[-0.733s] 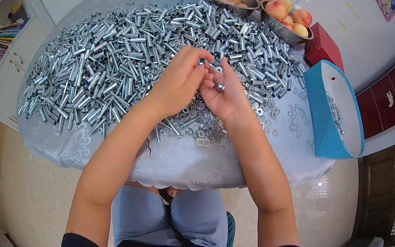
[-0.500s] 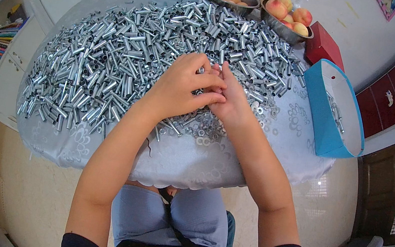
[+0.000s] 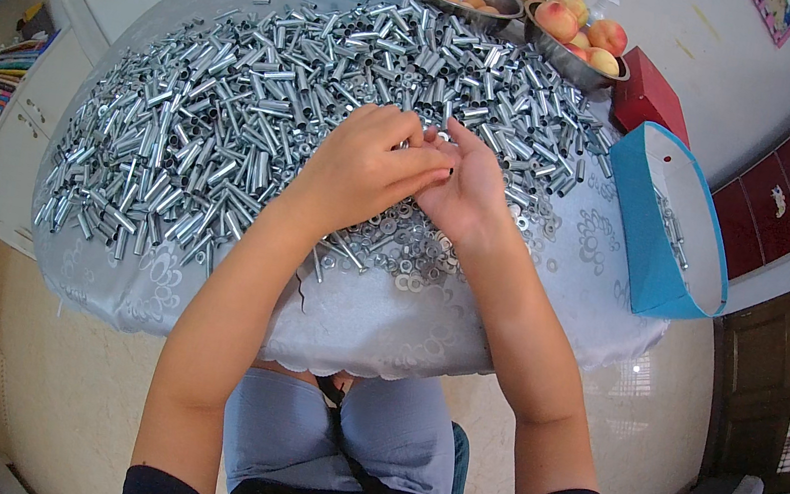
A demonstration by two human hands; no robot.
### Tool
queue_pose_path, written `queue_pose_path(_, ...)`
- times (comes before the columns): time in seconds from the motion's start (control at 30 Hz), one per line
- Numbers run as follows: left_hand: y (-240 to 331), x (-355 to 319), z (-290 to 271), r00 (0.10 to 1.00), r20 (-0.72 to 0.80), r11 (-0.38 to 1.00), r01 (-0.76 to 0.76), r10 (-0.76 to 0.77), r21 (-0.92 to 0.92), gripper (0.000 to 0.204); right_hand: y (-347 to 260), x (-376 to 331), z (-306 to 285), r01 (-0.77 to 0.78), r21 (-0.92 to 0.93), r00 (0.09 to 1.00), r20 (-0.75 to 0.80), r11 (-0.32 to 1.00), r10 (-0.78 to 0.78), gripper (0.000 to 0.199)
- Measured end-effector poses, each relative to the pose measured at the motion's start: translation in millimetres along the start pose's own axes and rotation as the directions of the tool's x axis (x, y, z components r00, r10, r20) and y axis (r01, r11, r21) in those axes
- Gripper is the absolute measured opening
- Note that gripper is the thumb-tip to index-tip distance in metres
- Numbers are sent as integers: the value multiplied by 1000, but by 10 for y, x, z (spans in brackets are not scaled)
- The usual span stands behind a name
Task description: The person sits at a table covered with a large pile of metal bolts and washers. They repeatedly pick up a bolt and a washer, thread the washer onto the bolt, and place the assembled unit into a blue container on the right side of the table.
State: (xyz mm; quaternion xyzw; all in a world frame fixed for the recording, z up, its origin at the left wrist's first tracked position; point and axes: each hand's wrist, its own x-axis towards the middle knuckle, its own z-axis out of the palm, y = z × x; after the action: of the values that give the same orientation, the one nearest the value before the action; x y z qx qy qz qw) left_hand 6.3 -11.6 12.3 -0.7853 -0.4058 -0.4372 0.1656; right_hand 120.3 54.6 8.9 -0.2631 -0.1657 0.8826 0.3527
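My left hand (image 3: 361, 166) and right hand (image 3: 463, 191) meet over the near edge of the heap of short metal tubes (image 3: 262, 117). I judge I am fitting one small part onto another. My left fingers curl and press together against my right palm; what they pinch is hidden. Next calls for a steady twist. The tubes are silvery, shiny, lying crisscross; loose nuts (image 3: 406, 244) lie just below my wrists.

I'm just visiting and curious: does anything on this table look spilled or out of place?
Nothing looks spilled. The metal tubes lie in one loose heap on the table, and bowls of peaches share it, an odd pairing.
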Motion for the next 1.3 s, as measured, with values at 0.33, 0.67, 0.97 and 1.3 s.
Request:
queue_pose_path(0.33,-50,10,-121,903,-200,923,354,-379,-152,9,-46,-7,-83,-9,-482,951,267,876,156,30)
queue_pose_path(0.67,-51,28,-103,812,-221,827,465,-541,-317,8,-19,-112,46,330,-505,876,479,798,-59,24)
queue_pose_path(0.97,-104,-9,-37,778,-175,778,525,-603,-345,13,-53,-13,-49,233,-396,913,403,888,-60,18)
queue_pose_path(1.3,-65,-134,-156,758,325,824,536,-566,185,15,-160,34,-40,610,-608,777,335,508,-532,16)
